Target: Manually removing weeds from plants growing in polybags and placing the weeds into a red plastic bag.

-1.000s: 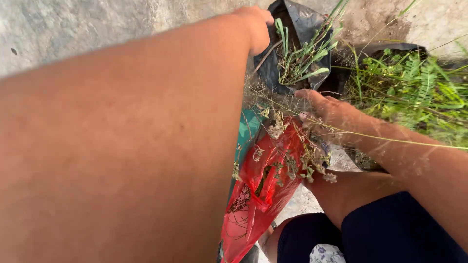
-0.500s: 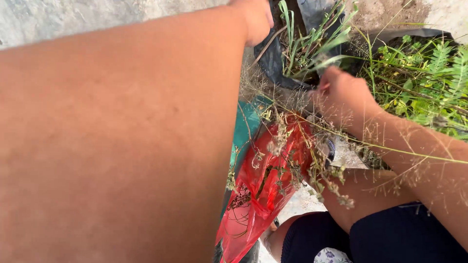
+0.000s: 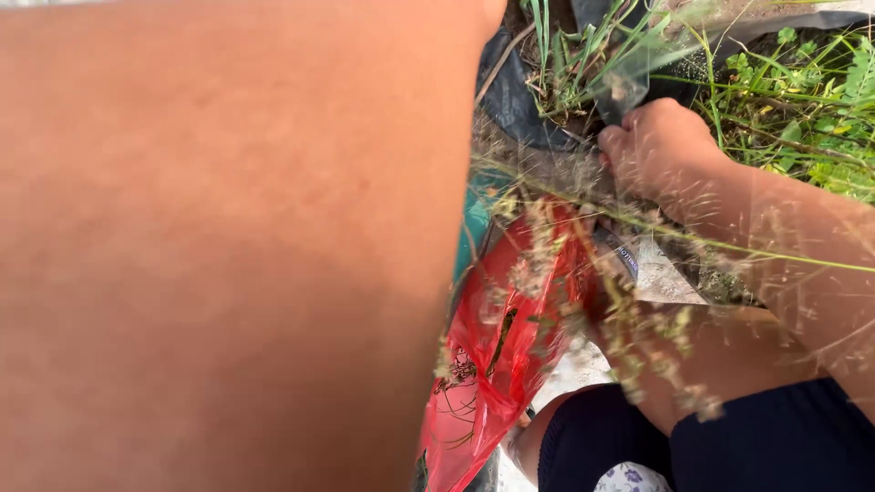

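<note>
My left forearm fills the whole left half of the view. Only the heel of my left hand [image 3: 488, 11] shows at the top edge, so its fingers are hidden. My right hand [image 3: 658, 150] is closed in a fist around thin dry grass stems [image 3: 583, 196] at the foot of a green grass tuft [image 3: 583, 64]. The tuft grows out of a black plastic bag [image 3: 515, 105]. Below the fist, a red plastic bag [image 3: 506, 355] lies crumpled with seed heads draped over it.
Leafy green weeds [image 3: 802, 100] grow at the upper right. A pale scrap of wrapper [image 3: 661, 278] lies by the red bag, with a teal bit [image 3: 474, 214] beside it. My knee and dark shorts [image 3: 729, 437] are at the lower right.
My right hand has moved up from the red bag to the base of the grass tuft and closed there. My left hand has slid out past the top edge.
</note>
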